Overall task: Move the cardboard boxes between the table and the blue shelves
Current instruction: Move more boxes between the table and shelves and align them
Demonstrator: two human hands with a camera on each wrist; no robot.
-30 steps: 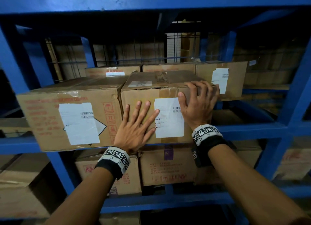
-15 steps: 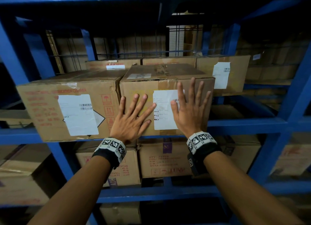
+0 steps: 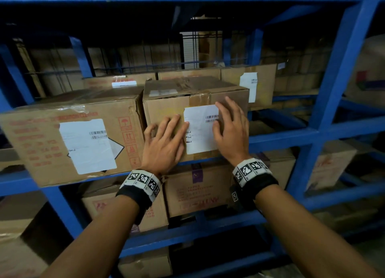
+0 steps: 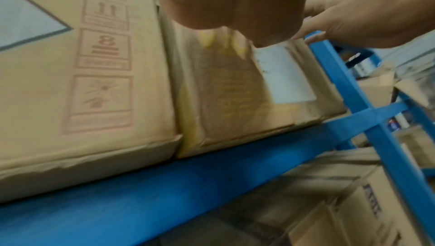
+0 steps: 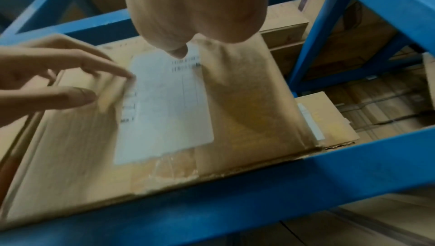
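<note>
A small cardboard box (image 3: pixel 166 102) with a white label (image 3: pixel 200 130) stands on the middle level of the blue shelves (image 3: pixel 291 135). My left hand (image 3: pixel 166 132) lies on the left of its front face with loosely spread fingers. My right hand (image 3: pixel 229 119) lies flat on the right of the face, over the label's edge. Neither hand grips anything. In the left wrist view my left hand (image 4: pixel 230 8) hovers at the box front (image 4: pixel 223 92). The right wrist view shows my right hand (image 5: pixel 195 8) above the label (image 5: pixel 164 105) and my left fingers (image 5: pixel 70 93) beside it.
A larger labelled box (image 3: pixel 68 144) stands tight against the small box's left side. More boxes (image 3: pixel 260 82) sit behind it and on the lower level (image 3: pixel 198 192). A blue upright (image 3: pixel 337 73) stands to the right, with a gap between it and the small box.
My right hand let go of the box's top edge and went flat onto its front. The box slid back into the shelf, and my left fingers have loosened.
</note>
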